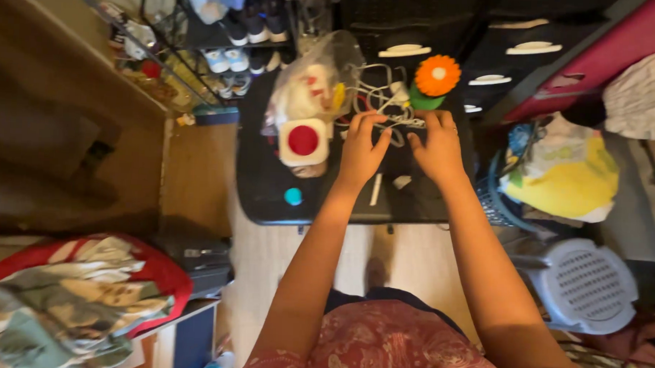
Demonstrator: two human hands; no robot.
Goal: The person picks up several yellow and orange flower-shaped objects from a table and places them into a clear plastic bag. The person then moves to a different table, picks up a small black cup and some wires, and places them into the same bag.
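Note:
Both my hands reach over a small black table. My left hand and my right hand pinch a tangle of white cables lying at the table's far side. An orange flower-shaped object with a green base stands just beyond my right fingertips. A white box with a red round top sits left of my left hand, in front of a clear plastic bag. A small teal round thing and a white stick lie nearer me on the table.
A shoe rack stands behind the table on the left. Black drawers with white handles are at the back right. A laundry basket with yellow cloth and a white perforated stool stand to the right. Folded clothes lie at the near left.

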